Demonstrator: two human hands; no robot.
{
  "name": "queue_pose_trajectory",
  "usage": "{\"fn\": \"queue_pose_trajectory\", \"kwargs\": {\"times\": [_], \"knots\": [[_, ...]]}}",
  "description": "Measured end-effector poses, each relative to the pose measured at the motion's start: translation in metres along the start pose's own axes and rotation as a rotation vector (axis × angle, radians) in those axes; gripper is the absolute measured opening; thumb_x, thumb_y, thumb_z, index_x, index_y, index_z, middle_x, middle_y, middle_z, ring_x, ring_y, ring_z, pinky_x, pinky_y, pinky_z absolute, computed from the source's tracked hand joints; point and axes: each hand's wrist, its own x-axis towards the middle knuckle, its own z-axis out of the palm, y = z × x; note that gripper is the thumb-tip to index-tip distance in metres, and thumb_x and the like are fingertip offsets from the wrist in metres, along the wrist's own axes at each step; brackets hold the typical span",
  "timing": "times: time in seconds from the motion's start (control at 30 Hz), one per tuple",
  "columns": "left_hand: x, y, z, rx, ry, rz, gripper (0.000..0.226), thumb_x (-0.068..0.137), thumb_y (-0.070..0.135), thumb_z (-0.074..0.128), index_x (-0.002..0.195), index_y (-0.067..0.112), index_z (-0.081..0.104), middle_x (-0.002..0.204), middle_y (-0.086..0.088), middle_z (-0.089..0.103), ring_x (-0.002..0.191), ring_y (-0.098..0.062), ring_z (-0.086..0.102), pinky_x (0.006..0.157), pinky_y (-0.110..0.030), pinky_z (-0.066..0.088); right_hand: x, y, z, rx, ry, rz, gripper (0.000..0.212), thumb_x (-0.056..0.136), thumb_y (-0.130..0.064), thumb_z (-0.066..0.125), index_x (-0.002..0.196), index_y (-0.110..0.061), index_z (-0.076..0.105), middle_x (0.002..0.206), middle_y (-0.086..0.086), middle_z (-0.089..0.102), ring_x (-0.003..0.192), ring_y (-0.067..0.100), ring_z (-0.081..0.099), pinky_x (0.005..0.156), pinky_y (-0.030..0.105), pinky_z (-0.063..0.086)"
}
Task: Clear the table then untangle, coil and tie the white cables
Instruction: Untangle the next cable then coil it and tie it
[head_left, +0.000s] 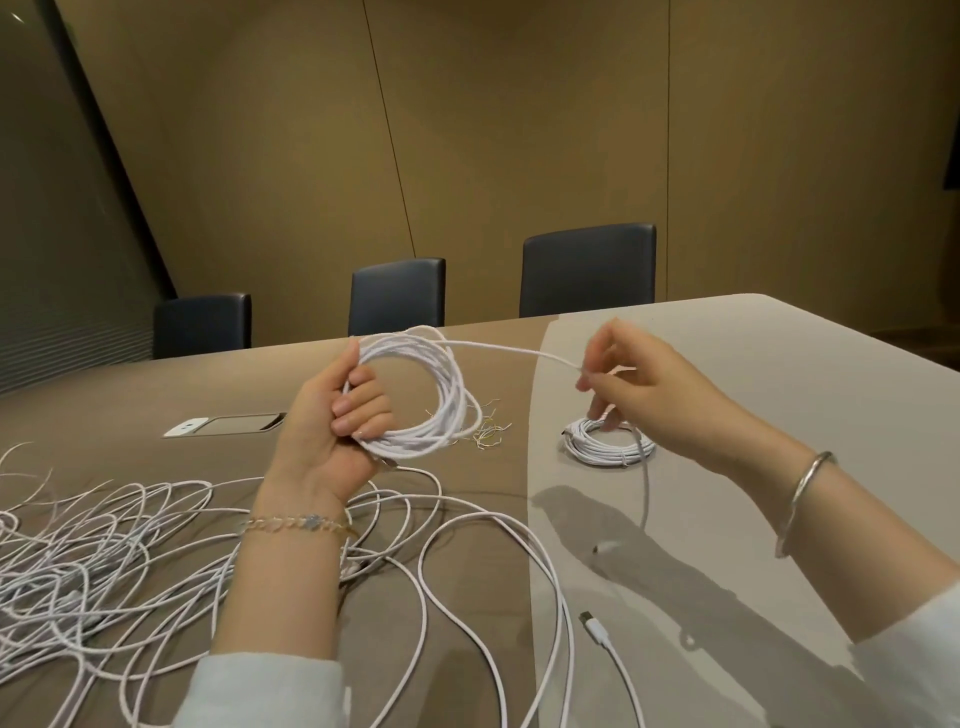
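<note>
Two hands: both busy on one white cable.
L hand (332, 421): fingers curled through the coil (415, 395), gripping its near side, held up above the table (779, 364).
R hand (654, 395): thumb + fingertips pinch the free end (519, 353) running off the coil's top; tail drops below the hand to a plug (605, 546) just over the tabletop.
Done coil (605, 441): lies flat on the table right behind the R hand; whether it's tied, can't tell.
Tangle (104, 561): loose white loops spread over the near-left table, under the L forearm; lots left to sort.
Spare plug (595, 626): near edge, centre, lead running off the bottom.
Twist ties (488, 436): prob. thin wire ties beside the held coil, too fine to be sure.
Handling: light, limp, braided-looking, so prob. not slippery; loops will spring apart if the grip slackens. Hold the bundle where all turns cross the palm; feed the end w/ a pinch close to the coil.
Hidden: L thumb behind the loops; tangle cut off at left + bottom edges; strand count unreadable.
Other: flat panel (228, 423) set in the table; three chairs (397, 296) on the far side.
</note>
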Motion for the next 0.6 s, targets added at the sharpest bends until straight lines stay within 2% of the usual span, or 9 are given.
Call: {"fn": "queue_pose_trajectory", "kwargs": {"times": [0.07,0.17,0.27,0.37,0.4,0.5,0.6], "knots": [[0.001,0.004,-0.008,-0.072,0.070,0.039,0.048,0.098,0.037,0.052,0.055,0.017,0.045,0.038,0.009,0.029,0.028,-0.007,0.027,0.035,-0.012,0.018,-0.004,-0.002,0.002,-0.170,-0.147,-0.032,0.034,0.094,0.002,0.044,0.087,-0.022,0.066,0.090,-0.002,0.067,0.073,0.010,0.068,0.075,0.031,0.057],[0.001,0.008,-0.014,-0.135,0.135,0.064,0.048,0.098,0.034,0.053,0.054,0.017,0.044,0.038,0.010,0.029,0.029,-0.007,0.027,0.035,-0.012,0.019,-0.007,-0.003,0.013,-0.413,-0.285,-0.116,0.053,0.087,0.012,0.040,0.102,-0.026,0.073,0.103,-0.007,0.068,0.091,0.007,0.064,0.084,0.025,0.053],[0.002,0.008,-0.017,-0.172,0.139,0.058,0.048,0.098,0.034,0.052,0.054,0.017,0.044,0.038,0.009,0.030,0.028,-0.007,0.028,0.035,-0.012,0.020,-0.007,0.000,0.027,-0.729,-0.234,-0.332,0.049,0.089,0.008,0.050,0.119,-0.027,0.067,0.114,-0.005,0.061,0.106,0.015,0.054,0.089,0.028,0.046],[0.001,0.010,-0.019,-0.198,0.137,0.053,0.047,0.098,0.033,0.053,0.054,0.017,0.045,0.039,0.009,0.030,0.029,-0.007,0.029,0.034,-0.012,0.022,-0.008,0.002,0.033,-0.930,-0.086,-0.565,0.037,0.088,0.001,0.061,0.114,-0.025,0.066,0.109,-0.004,0.061,0.102,0.019,0.050,0.080,0.022,0.033],[0.001,0.010,-0.019,-0.205,0.137,0.048,0.047,0.097,0.033,0.054,0.054,0.016,0.045,0.039,0.010,0.030,0.029,-0.007,0.029,0.035,-0.012,0.022,-0.009,0.001,0.033,-0.947,-0.055,-0.600,0.030,0.087,-0.004,0.065,0.109,-0.025,0.067,0.105,-0.003,0.060,0.099,0.021,0.051,0.080,0.023,0.032],[-0.001,0.010,-0.020,-0.183,0.160,0.048,0.045,0.097,0.033,0.054,0.056,0.016,0.046,0.041,0.010,0.031,0.030,-0.006,0.029,0.034,-0.012,0.023,-0.012,-0.006,0.028,-0.853,-0.016,-0.583,0.015,0.083,-0.027,0.075,0.097,-0.028,0.071,0.103,-0.005,0.052,0.090,0.022,0.051,0.076,0.029,0.045],[-0.001,0.008,-0.018,-0.132,0.169,0.059,0.045,0.098,0.035,0.053,0.057,0.017,0.046,0.042,0.011,0.031,0.030,-0.006,0.028,0.034,-0.013,0.021,-0.015,-0.018,0.023,-0.524,-0.084,-0.423,0.018,0.075,-0.039,0.078,0.090,-0.028,0.076,0.098,-0.011,0.051,0.087,0.010,0.053,0.067,0.019,0.048]]}}
